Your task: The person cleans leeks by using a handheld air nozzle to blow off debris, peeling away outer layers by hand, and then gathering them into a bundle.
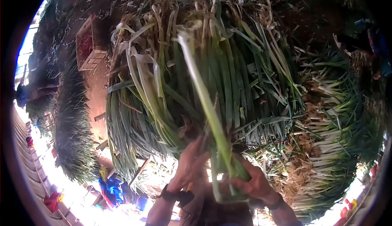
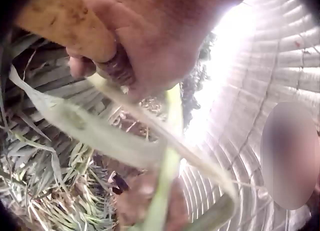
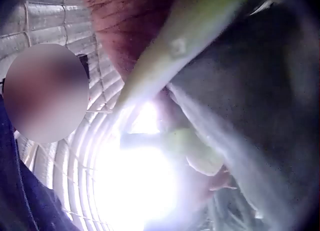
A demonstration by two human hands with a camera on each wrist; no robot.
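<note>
A long leek (image 1: 206, 99) slants up through the middle of the head view, white end at the top and green leaves at the bottom. Its leafy end is gripped by my right hand (image 1: 255, 183), and some leaves bend over beneath it. Just to the left, my left hand (image 1: 190, 164) is blurred. The left wrist view shows its fingers curled, with a pale withered leaf (image 2: 170, 136) trailing from them. A tan, spotted, rounded piece (image 2: 70, 28) lies along those fingers. In the right wrist view a pale stalk (image 3: 172, 51) crosses close by the palm.
A broad heap of leeks (image 1: 232, 79) lies in front of me. More leeks (image 1: 326, 152) are piled at the right, roots inward. A crate (image 1: 90, 48) stands at the left beside a long green row (image 1: 71, 124). Blue material (image 1: 114, 191) lies low at the left.
</note>
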